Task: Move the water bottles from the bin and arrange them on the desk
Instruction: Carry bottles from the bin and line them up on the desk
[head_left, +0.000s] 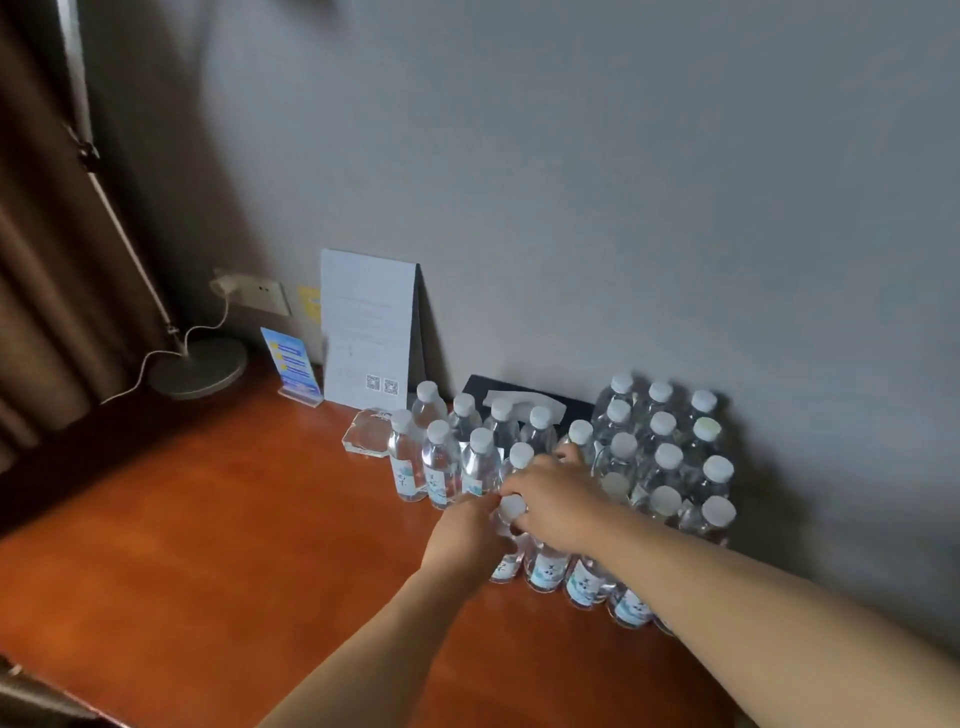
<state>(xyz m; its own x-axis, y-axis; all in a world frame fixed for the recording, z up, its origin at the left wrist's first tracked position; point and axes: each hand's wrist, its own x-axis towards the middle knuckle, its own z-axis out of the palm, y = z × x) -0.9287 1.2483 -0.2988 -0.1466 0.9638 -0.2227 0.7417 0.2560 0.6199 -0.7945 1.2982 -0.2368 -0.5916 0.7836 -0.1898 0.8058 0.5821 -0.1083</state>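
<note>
Grey wall (623, 182) and curtain (47, 260) backed a reddish wooden table (208, 545), where the bottles stood in two groups. Against the wall, right of centre, sat a wrapped pack (670, 457) showing twelve white caps in three columns of four. Left and in front of it stood the loose bottles (441, 467), upright and touching, in rough rows; about nine caps could be counted behind the hands, and four more labelled bodies showed beneath the right forearm, though the arms hid part of the group, so the total was uncertain. No bin was visible.

Both hands met at one bottle (511, 512) in the front row. The left hand (467, 535) was curled about its body from the left; the right hand (556, 506) lay over the neighbouring bottles with fingers closed near its cap. How firmly either held could not be told.

The step appeared to be placement: seating this bottle into the row. Next would likely come releasing without toppling its neighbours, then fetching another.

Also present: one lamp base (200, 366), one blue card (293, 364), one white sign (369, 332), one glass block (366, 431), one dark tissue box (524, 402)
</note>
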